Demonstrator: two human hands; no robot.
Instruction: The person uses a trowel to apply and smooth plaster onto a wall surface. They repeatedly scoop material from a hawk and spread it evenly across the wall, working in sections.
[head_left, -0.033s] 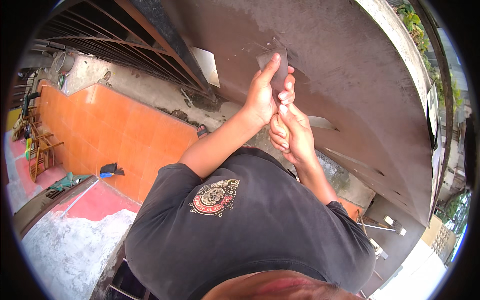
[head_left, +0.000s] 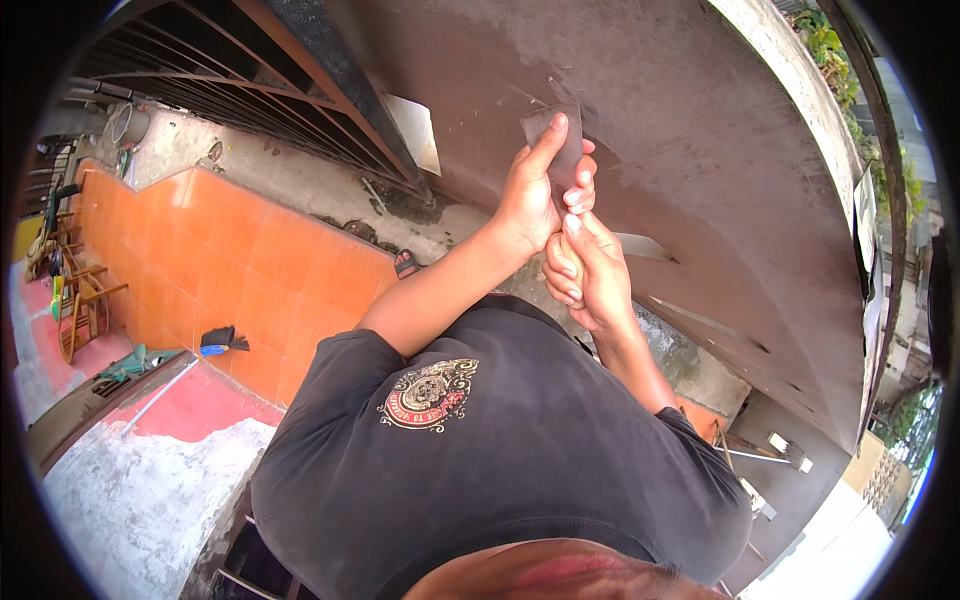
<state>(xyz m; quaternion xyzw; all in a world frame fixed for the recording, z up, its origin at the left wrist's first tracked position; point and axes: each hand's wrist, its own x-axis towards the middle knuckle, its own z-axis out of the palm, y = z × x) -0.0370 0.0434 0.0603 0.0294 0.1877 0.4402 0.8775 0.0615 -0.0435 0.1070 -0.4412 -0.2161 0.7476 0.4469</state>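
A flat grey-brown scraper blade [head_left: 562,135] is held up before the brown plastered wall [head_left: 680,130]; whether it touches the wall I cannot tell. My left hand [head_left: 545,190] is closed on the blade, thumb along its face and fingertips curled round the far edge. Just below, my right hand [head_left: 585,270] wraps the tool's handle, mostly hidden in the fist, its thumb pointing up toward the blade. Both hands meet where blade and handle join.
A dark metal grille [head_left: 260,90] runs along the upper left. Below lie a concrete strip [head_left: 300,180], an orange tiled surface [head_left: 230,270], wooden chairs [head_left: 85,310] and a broom [head_left: 225,342]. A sandalled foot [head_left: 405,263] shows beside my forearm. Another brush [head_left: 795,455] is at lower right.
Both hands and the scraper have shifted slightly down and to the right. Their grip is the same.
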